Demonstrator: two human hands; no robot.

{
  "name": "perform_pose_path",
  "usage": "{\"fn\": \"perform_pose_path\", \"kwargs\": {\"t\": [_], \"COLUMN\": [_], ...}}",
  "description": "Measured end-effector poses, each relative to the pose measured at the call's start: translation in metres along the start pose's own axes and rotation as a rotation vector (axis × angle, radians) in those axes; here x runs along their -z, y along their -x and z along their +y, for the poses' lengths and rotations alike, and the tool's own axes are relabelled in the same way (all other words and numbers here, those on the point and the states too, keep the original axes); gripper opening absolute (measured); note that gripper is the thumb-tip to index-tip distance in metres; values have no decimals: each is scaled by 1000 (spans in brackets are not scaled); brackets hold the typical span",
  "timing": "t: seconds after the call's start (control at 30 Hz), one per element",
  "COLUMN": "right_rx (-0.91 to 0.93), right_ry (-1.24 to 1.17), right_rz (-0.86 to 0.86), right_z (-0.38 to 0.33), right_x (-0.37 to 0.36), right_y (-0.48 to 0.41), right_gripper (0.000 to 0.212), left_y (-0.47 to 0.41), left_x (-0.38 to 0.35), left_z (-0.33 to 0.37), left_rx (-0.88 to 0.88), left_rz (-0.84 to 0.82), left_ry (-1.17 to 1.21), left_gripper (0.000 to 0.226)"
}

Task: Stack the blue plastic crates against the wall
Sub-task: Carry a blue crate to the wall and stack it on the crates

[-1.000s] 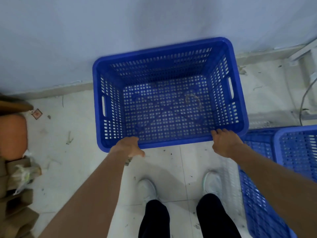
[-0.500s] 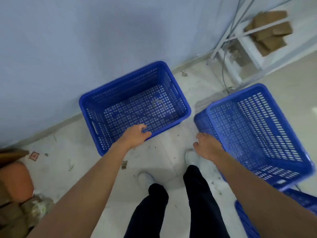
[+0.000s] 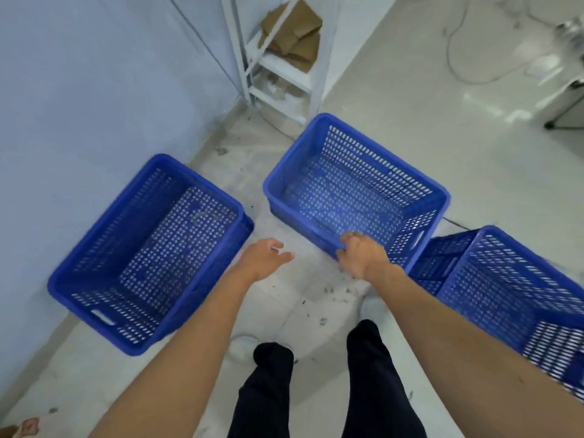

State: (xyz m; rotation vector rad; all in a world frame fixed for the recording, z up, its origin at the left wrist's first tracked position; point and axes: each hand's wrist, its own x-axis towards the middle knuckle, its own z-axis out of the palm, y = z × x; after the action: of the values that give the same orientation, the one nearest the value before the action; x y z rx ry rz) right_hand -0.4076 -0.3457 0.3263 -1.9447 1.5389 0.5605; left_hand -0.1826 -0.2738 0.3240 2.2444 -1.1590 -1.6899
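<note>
An empty blue perforated crate (image 3: 158, 251) stands on the floor against the pale wall (image 3: 79, 90), at left. A second blue crate (image 3: 354, 197) sits in the middle of the floor, away from the wall. My right hand (image 3: 363, 256) is at its near rim, fingers curled over the edge. My left hand (image 3: 264, 257) hovers open between the two crates, holding nothing. A third blue crate (image 3: 512, 292) is at right, partly hidden by my right forearm, with another crate (image 3: 442, 257) showing beside it.
A white metal shelf (image 3: 252, 74) with cardboard pieces (image 3: 294, 33) stands in the corner behind the crates. Cables (image 3: 464, 71) trail over the pale floor at the top right. Dirt specks lie near my feet (image 3: 243, 346).
My view has swung right. My left hand let go of the wall-side crate and moved off it. My right hand went from the corner of the middle crate onto its near rim.
</note>
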Motion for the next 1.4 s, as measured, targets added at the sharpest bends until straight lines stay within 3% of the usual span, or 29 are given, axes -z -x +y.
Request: {"fn": "perform_pose_path", "kwargs": {"t": [0.37, 0.53, 0.8, 1.03, 1.2, 1.4], "right_rx": [-4, -14, -18, 23, 43, 83], "right_ry": [-99, -97, -104, -52, 23, 95], "right_rz": [-42, -21, 44, 113, 184, 213], "right_z": [223, 281, 309, 306, 309, 312], "right_x": [42, 46, 26, 3, -7, -16], "right_y": [-61, -92, -151, -233, -300, -358], "right_gripper": [34, 30, 26, 38, 46, 52], "left_y": [-72, -107, -168, -228, -278, -324], "left_x": [-153, -192, -213, -223, -223, -232], "left_z": [136, 161, 150, 95, 48, 21], "left_rx": [70, 95, 140, 299, 506, 452], "left_rz": [-59, -83, -25, 88, 206, 298], "left_ry": [-112, -134, -146, -126, 59, 460], "left_gripper": [45, 46, 26, 39, 63, 42]}}
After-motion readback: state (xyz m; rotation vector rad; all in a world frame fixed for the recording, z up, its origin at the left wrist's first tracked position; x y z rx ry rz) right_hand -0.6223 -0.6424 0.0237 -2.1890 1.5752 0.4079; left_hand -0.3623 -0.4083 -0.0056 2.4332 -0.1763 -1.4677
